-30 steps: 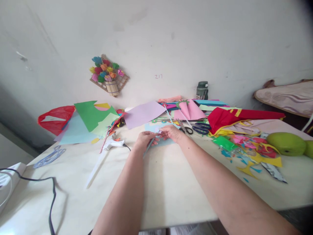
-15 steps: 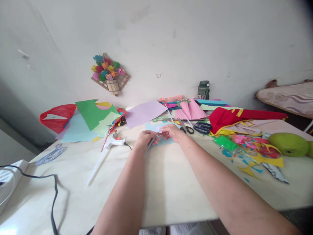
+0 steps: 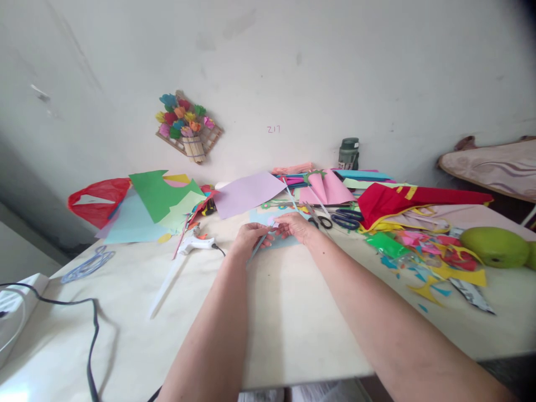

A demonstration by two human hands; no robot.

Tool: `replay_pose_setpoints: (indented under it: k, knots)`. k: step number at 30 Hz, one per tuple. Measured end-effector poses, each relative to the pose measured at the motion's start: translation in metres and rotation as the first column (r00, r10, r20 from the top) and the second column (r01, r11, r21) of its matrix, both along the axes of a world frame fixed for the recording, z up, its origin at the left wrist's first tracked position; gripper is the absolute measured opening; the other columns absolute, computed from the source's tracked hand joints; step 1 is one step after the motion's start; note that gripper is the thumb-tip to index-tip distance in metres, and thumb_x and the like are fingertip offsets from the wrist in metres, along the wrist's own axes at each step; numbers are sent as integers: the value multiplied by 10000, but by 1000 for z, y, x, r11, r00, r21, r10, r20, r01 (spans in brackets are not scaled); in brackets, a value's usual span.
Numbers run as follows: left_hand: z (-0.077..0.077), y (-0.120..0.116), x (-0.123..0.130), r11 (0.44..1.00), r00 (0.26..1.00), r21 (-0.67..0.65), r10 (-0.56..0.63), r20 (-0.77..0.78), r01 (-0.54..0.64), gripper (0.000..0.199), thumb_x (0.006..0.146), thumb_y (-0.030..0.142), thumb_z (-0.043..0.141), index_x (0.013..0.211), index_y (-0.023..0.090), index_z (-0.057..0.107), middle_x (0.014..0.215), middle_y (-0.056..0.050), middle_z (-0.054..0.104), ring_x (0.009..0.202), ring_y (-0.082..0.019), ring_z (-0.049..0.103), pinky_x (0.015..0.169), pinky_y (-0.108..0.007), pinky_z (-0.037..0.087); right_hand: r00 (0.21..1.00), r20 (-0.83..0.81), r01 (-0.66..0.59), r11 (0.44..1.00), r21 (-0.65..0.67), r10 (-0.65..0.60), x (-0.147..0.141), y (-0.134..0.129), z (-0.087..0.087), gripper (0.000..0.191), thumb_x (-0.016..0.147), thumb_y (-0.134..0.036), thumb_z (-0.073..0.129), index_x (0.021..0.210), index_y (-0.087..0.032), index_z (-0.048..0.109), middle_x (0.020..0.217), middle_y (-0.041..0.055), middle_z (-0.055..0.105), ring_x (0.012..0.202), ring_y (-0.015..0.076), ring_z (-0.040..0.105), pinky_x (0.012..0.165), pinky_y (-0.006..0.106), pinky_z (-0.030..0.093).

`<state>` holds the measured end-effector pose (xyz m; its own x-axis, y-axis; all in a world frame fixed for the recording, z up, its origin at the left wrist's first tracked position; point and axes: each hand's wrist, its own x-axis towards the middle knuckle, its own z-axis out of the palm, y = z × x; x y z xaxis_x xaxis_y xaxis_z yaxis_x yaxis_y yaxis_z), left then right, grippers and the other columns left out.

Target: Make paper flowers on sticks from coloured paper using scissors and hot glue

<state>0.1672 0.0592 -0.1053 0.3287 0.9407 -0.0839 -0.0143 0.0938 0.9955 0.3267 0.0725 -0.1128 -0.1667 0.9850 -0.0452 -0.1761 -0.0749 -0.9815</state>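
A thin pale strip (image 3: pixel 255 252) is between the two hands, over a light blue sheet (image 3: pixel 282 244); one end slants down beside the left hand (image 3: pixel 250 239). The fingers of this left hand are closed in a pinch around the strip. The right hand (image 3: pixel 295 226) has its fingertips bent together near the upper end, but one cannot tell if they grip the strip or a small piece by it. As far as one can judge, the work is in the middle: the strip is in the fingers and not laid down, and whether any part of it is already fixed cannot be seen. To the left of the left hand, the white glue gun (image 3: pixel 196 243) lies unheld on the tabletop (image 3: pixel 318 335). Just beyond the right hand are the black scissors (image 3: pixel 324 222) and the dark blue scissors (image 3: pixel 347 219), also not in use. Farther right of this hand, the yellow scraps (image 3: pixel 427 289) suggest that some cutting is done. Beyond the left hand, a large lilac sheet (image 3: pixel 249 194) seems mostly whole.
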Motion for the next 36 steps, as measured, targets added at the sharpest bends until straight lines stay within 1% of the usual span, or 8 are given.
replay_pose_setpoints:
  k: [8,18,25,31,36]
  knots:
    - [3,-2,0,1000,999,-9,-23,-25,23,239,592,292,679,647,133,509,559,-37,623,413,-91,537,393,-186,367,999,46,-9,1000,10,8,-1,-1,1,63,612,-157,608,632,-104,580,553,49,631,465,118,564,350,180,400]
    - [0,1,-1,1000,998,6,-30,-57,30,246,600,311,674,673,135,518,556,-38,623,413,-98,537,383,-187,363,998,59,30,999,18,-31,-2,-2,2,26,611,-127,589,621,-110,572,531,20,605,444,111,554,314,170,362]
    - [2,0,-1,1000,997,8,-21,-74,22,237,597,317,674,660,136,534,519,-19,600,410,-97,528,397,-194,372,995,81,47,998,39,-50,-3,-2,1,38,589,-145,594,606,-126,566,517,-2,587,444,109,548,299,167,347]
    - [1,2,-2,1000,997,-2,-20,-70,20,219,598,310,669,639,138,539,486,-4,577,386,-89,506,385,-196,355,999,48,14,999,42,-16,-1,-4,2,123,641,-240,577,672,-121,589,583,32,623,438,117,549,315,190,365]
    - [1,2,-2,1000,997,12,-25,-72,26,211,602,303,665,634,135,540,485,-5,576,383,-89,505,381,-194,353,995,92,26,998,60,-32,-1,-2,1,128,598,-238,628,613,-122,575,518,11,588,445,116,546,317,181,354]
